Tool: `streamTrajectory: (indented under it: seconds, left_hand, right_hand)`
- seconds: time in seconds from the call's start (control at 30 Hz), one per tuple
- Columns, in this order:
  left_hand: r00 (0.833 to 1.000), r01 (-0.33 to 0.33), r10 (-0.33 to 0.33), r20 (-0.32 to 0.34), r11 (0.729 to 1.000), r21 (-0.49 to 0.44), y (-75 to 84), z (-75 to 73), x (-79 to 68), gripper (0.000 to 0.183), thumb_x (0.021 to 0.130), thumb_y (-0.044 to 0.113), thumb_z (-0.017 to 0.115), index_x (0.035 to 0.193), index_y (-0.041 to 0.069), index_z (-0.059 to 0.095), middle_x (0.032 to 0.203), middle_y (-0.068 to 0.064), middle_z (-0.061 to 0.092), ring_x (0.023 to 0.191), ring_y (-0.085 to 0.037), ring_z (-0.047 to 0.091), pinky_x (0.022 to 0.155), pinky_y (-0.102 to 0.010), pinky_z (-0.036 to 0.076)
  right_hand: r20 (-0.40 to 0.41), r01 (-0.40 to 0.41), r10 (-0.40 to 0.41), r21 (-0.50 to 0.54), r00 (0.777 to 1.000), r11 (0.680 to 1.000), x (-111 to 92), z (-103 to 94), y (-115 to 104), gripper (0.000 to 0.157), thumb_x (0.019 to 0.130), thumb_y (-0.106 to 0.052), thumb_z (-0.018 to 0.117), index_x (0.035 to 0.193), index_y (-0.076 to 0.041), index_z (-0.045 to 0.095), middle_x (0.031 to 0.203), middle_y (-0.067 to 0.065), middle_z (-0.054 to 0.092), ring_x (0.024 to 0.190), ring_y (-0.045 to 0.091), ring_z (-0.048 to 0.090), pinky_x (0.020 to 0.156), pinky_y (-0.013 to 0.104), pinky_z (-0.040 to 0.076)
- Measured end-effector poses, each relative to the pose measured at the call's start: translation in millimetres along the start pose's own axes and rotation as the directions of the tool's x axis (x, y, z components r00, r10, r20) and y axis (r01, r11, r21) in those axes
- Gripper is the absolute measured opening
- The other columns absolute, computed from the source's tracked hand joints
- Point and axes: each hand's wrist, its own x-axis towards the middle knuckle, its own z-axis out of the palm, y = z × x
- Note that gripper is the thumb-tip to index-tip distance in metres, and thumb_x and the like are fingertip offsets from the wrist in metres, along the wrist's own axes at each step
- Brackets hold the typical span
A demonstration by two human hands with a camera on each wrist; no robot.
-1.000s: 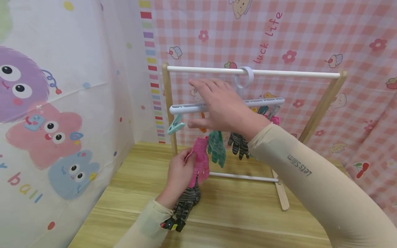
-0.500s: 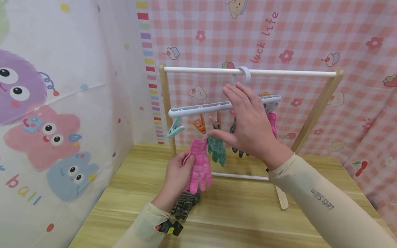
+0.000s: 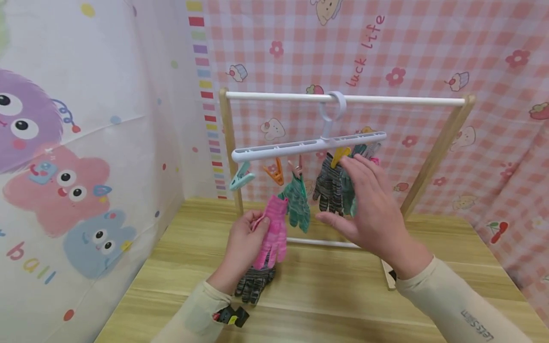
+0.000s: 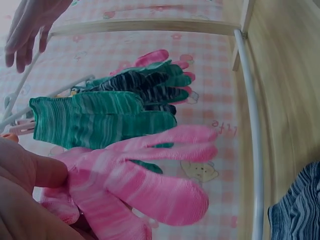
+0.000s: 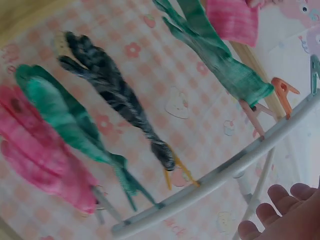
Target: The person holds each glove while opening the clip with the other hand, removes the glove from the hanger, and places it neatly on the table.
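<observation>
My left hand (image 3: pixel 242 250) pinches a pink knitted glove (image 3: pixel 274 233) by its edge, its fingers hanging down below the hanger. In the left wrist view, my thumb (image 4: pixel 47 171) presses on the pink fabric. My right hand (image 3: pixel 379 216) holds nothing; its fingers are spread in front of the right half of the white clip hanger (image 3: pixel 279 151). From this hanger hang a green glove (image 3: pixel 298 202) and a dark striped glove (image 3: pixel 328 188) on a yellow clip (image 3: pixel 340 157). A mint clip (image 3: pixel 242 177) and an orange clip (image 3: pixel 276 172) dangle without gloves.
The hanger hooks over the white top rod (image 3: pixel 279 96) of a wooden-legged rack. Another green glove (image 5: pixel 65 117) and a pink glove (image 5: pixel 47 155) hang toward its other end. A dark striped glove (image 3: pixel 255 283) lies on the wooden table (image 3: pixel 326 305), beneath my left hand.
My right hand has moved right and down, away from the hanger's left half, uncovering the middle clips and gloves. My left hand keeps its pinch on the pink glove, nearly in place.
</observation>
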Motion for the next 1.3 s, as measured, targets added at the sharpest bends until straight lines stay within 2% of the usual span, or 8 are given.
streamTrajectory:
  seconds: [0.1,0.33,0.5,0.6,0.7,0.77,1.13,1.3]
  left_hand:
    - [1.0,0.004,-0.004,0.009,0.999,0.045,-0.5,-3.0,-0.6,0.022,0.104,0.012,0.065,0.116,-0.005,0.07,0.094,-0.018,0.076,0.072,-0.011,0.066,0.062,-0.023,0.056]
    - [0.999,0.037,-0.039,0.028,0.998,0.054,-4.6,-8.0,-0.7,0.023,0.104,0.014,0.066,0.118,-0.004,0.07,0.089,-0.014,0.075,0.069,-0.011,0.064,0.06,-0.025,0.055]
    - [0.997,0.068,-0.069,0.043,0.997,0.038,-10.1,-8.7,1.1,0.024,0.105,0.014,0.065,0.12,-0.004,0.069,0.091,-0.014,0.075,0.069,-0.012,0.065,0.06,-0.025,0.056]
    - [0.993,0.093,-0.095,0.064,0.995,0.032,-13.5,-8.5,1.3,0.025,0.105,0.015,0.065,0.12,-0.004,0.069,0.088,-0.013,0.074,0.067,-0.012,0.064,0.058,-0.026,0.055]
    - [0.986,0.137,-0.138,0.098,0.99,0.021,-18.5,-7.1,1.4,0.026,0.106,0.017,0.064,0.123,-0.003,0.069,0.086,-0.008,0.072,0.066,-0.012,0.063,0.058,-0.025,0.054]
    - [0.98,0.159,-0.16,0.115,0.987,0.016,-22.3,-5.4,1.5,0.027,0.106,0.017,0.064,0.124,-0.003,0.068,0.085,-0.007,0.07,0.067,-0.012,0.062,0.06,-0.025,0.053]
    - [0.971,0.175,-0.173,0.164,0.985,0.005,-37.8,5.7,-1.7,0.034,0.108,0.016,0.061,0.132,-0.008,0.064,0.092,-0.011,0.072,0.071,-0.01,0.062,0.062,-0.023,0.052]
    - [0.966,0.188,-0.191,0.177,0.982,0.034,-42.8,12.8,-3.8,0.035,0.108,0.017,0.061,0.133,-0.007,0.063,0.101,-0.014,0.073,0.078,-0.012,0.065,0.069,-0.025,0.055]
  right_hand:
    - [0.014,-0.012,0.012,0.002,1.0,1.0,-15.2,-1.9,1.7,0.102,0.099,-0.076,0.054,0.154,0.009,0.044,0.151,0.029,0.056,0.143,0.049,0.047,0.131,0.048,0.026]
    - [0.063,-0.093,0.092,0.013,0.994,0.996,-51.5,-10.3,4.9,0.104,0.096,-0.079,0.055,0.153,0.007,0.048,0.15,0.028,0.058,0.139,0.049,0.05,0.116,0.064,0.033]
    - [0.142,-0.194,0.19,0.013,0.971,0.981,-75.2,-17.1,9.8,0.105,0.094,-0.082,0.056,0.153,0.004,0.049,0.146,0.026,0.06,0.138,0.049,0.051,0.113,0.068,0.035]
    - [0.197,-0.24,0.234,0.008,0.952,0.971,-87.8,-19.6,12.5,0.101,0.091,-0.073,0.07,0.154,0.002,0.048,0.145,0.025,0.062,0.136,0.048,0.055,0.111,0.068,0.039]
    - [0.227,-0.262,0.253,0.01,0.94,0.965,-99.4,-19.3,14.4,0.098,0.084,-0.053,0.089,0.152,0.005,0.05,0.142,0.026,0.065,0.131,0.047,0.06,0.108,0.066,0.045]
    - [0.252,-0.279,0.268,0.005,0.93,0.96,-106.2,-18.1,14.7,0.095,0.08,-0.042,0.094,0.149,0.007,0.052,0.141,0.027,0.065,0.129,0.047,0.062,0.105,0.065,0.048]
    - [0.36,-0.378,0.347,0.016,0.866,0.926,-132.1,-7.8,14.7,0.088,0.082,-0.034,0.094,0.15,0.002,0.053,0.148,0.034,0.058,0.136,0.054,0.057,0.105,0.071,0.047]
    - [0.355,-0.404,0.371,0.021,0.858,0.914,-142.9,-6.4,15.2,0.086,0.082,-0.03,0.094,0.15,0.002,0.053,0.146,0.03,0.062,0.131,0.05,0.06,0.104,0.068,0.049]
